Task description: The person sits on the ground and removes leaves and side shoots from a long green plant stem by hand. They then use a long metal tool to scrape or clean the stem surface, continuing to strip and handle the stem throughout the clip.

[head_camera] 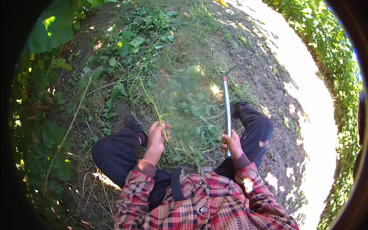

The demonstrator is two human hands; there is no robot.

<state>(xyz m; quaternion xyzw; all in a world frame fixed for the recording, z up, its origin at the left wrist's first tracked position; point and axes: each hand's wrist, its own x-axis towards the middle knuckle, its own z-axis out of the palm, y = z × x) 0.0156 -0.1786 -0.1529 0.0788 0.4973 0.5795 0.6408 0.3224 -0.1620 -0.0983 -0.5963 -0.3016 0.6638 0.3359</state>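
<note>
My left hand (156, 135) is closed around a green plant stem (152, 100), whose thin upper end reaches up and left over the ground. In my right hand (231, 143) is the handle of a sickle-like hand tool (227, 109), a metallic tube with a red band near its top. Its thin dark blade (231, 70) points up and right. Between and beyond my hands lie cut green leaves and weeds (198, 109). A blurred patch hides detail in the middle of the view.
Leafy plants (54, 138) stand along the left, with a long bare stem (69, 129) leaning there. A heap of green leaves (152, 20) lies farther ahead. Bare soil (281, 112) and a sunlit strip (313, 115) run along the right, before a leafy hedge (339, 57). My bent legs flank the weeds.
</note>
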